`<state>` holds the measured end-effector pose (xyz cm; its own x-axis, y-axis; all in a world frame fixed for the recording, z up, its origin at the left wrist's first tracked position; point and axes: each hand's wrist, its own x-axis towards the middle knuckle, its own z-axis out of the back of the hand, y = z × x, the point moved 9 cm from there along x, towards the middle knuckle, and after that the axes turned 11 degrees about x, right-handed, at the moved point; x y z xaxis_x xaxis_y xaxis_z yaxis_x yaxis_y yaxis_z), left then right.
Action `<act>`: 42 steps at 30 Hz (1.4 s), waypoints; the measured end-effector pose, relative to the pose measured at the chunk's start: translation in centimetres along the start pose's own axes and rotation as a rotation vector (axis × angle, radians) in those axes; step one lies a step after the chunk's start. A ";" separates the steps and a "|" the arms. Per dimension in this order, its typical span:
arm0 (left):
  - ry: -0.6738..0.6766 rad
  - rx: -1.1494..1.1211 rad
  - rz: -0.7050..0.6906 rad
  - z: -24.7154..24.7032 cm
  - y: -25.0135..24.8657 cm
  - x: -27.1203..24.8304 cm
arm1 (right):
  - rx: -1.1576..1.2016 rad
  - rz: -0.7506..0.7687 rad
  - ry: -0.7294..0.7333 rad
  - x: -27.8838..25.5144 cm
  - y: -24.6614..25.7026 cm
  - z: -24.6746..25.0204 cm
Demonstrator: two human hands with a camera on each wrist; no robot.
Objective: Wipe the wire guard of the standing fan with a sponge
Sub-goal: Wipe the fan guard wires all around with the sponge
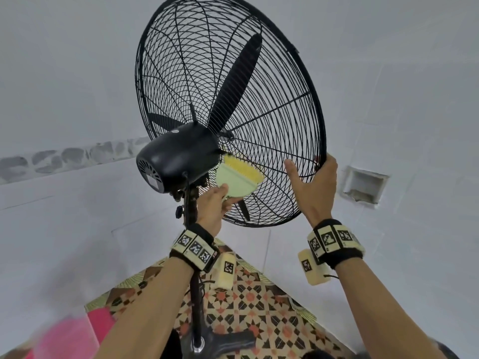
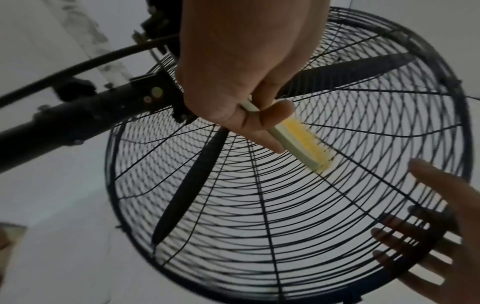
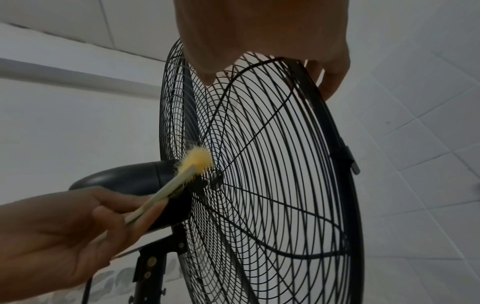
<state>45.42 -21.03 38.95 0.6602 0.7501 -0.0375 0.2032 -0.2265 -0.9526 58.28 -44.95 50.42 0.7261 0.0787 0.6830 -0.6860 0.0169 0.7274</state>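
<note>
The standing fan's black wire guard (image 1: 272, 81) tilts above me, with its blades inside. My left hand (image 1: 224, 198) pinches a flat pale-green sponge (image 1: 237, 181) by its lower edge. The sponge's yellow scrub side (image 2: 303, 139) presses on the rear wires just right of the black motor housing (image 1: 178, 156). My right hand (image 1: 311, 174) holds the guard's lower right rim (image 3: 335, 133), thumb on the rear wires. Its fingers (image 2: 405, 242) lie on the front face and show through the wires. In the right wrist view the sponge (image 3: 193, 161) meets the wires near the hub.
The fan's black pole (image 1: 195, 281) runs down between my forearms to a dark base on the patterned floor tiles (image 1: 259, 307). A pink object (image 1: 72, 338) lies at the lower left. White tiled walls stand close behind, with a square recess (image 1: 364, 183) at the right.
</note>
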 end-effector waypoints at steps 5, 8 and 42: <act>-0.075 0.008 0.069 2.1 2.6 -0.2 | -0.006 -0.004 0.028 0.1 0.2 0.0; -0.012 -0.093 -0.027 1.2 0.3 -0.8 | -0.009 0.001 0.021 -0.1 0.1 0.2; 0.043 -0.044 -0.073 1.8 1.6 -1.3 | 0.076 -0.030 -0.037 -0.8 -0.6 0.2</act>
<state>43.56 -21.29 36.92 0.6726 0.7386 0.0453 0.2828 -0.1999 -0.9381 58.11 -45.19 49.47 0.7485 0.0428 0.6617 -0.6594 -0.0568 0.7496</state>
